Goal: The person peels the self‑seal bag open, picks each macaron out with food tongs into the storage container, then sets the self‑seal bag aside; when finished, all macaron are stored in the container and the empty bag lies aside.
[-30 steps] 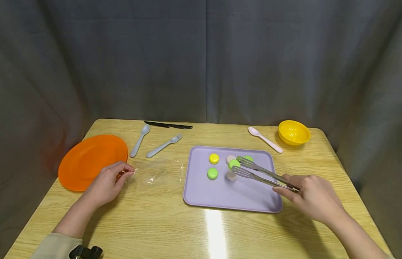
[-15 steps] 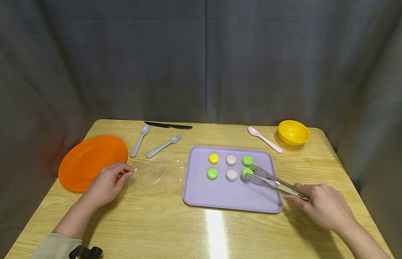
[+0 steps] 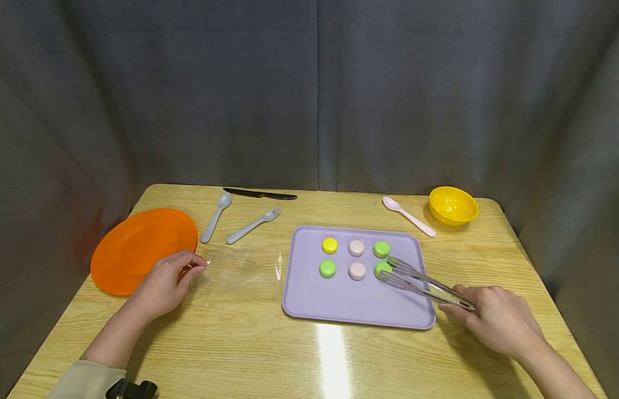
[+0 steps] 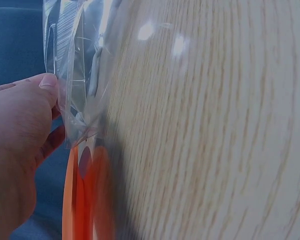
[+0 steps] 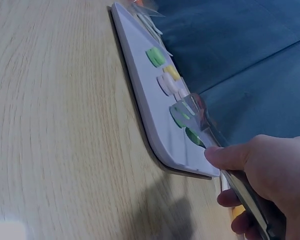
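Observation:
My left hand (image 3: 167, 280) pinches the near corner of a clear plastic bag (image 4: 80, 65) between thumb and fingertips, beside the orange plate. My right hand (image 3: 496, 318) grips metal tongs (image 3: 439, 291) with slotted ends, reaching over the right side of a lilac tray (image 3: 354, 307). Their two ends lie spread at the front right green macaron (image 3: 382, 269); I cannot tell whether both touch it. Also in the tray's two rows are a yellow macaron (image 3: 330, 245), two pale pink macarons (image 3: 356, 247), a front left green macaron (image 3: 327, 269) and a back right green macaron (image 3: 381, 249).
An orange plate (image 3: 139, 244) lies at the left. Behind the bag are a grey spoon (image 3: 216, 218), a grey fork (image 3: 252, 226) and a black knife (image 3: 259, 194). A pink spoon (image 3: 408, 216) and a yellow bowl (image 3: 453, 205) stand behind the tray at the right.
Carried in the tongs, a green macaron has moved right and toward me, to the tray's front right spot. My right hand shifted the same way. My left hand stays put; the bag's outline shifted slightly.

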`<move>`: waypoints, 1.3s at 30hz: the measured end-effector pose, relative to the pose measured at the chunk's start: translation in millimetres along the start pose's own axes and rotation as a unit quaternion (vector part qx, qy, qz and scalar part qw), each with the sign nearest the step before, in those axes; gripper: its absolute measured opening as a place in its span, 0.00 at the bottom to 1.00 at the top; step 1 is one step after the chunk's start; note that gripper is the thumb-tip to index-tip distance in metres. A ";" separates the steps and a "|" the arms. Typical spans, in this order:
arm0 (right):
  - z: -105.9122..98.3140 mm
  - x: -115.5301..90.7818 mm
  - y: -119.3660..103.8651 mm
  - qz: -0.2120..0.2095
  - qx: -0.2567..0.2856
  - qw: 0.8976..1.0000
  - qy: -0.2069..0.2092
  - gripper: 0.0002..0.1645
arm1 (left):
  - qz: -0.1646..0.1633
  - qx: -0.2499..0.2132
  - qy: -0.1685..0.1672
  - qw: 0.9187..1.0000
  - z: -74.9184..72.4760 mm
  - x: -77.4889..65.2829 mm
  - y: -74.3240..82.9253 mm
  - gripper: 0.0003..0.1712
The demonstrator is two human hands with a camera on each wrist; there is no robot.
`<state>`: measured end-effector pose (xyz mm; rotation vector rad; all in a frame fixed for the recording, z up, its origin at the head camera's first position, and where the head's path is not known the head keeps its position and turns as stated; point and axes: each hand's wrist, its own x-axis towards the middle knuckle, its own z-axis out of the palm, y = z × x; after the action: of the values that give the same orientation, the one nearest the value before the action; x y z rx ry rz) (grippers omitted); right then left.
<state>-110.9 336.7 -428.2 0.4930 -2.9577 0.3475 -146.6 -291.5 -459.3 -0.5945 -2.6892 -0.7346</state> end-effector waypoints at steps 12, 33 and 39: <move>-10.8 -4.6 8.6 0.035 0.054 0.996 0.060 0.16 | 0.008 0.011 -0.009 1.000 4.7 0.0 0.5 0.07; 15.2 -30.5 60.3 0.178 0.044 0.982 0.050 0.26 | 0.005 0.034 -0.114 0.993 17.7 -1.6 4.2 0.09; 19.5 -29.9 61.3 0.185 0.037 0.981 0.050 0.30 | 0.004 0.037 -0.138 0.990 13.6 -0.2 6.5 0.07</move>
<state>-104.9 397.4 -464.3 -0.0729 -2.9337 0.5038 -145.7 -279.2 -467.9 -0.7346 -2.9485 -0.5847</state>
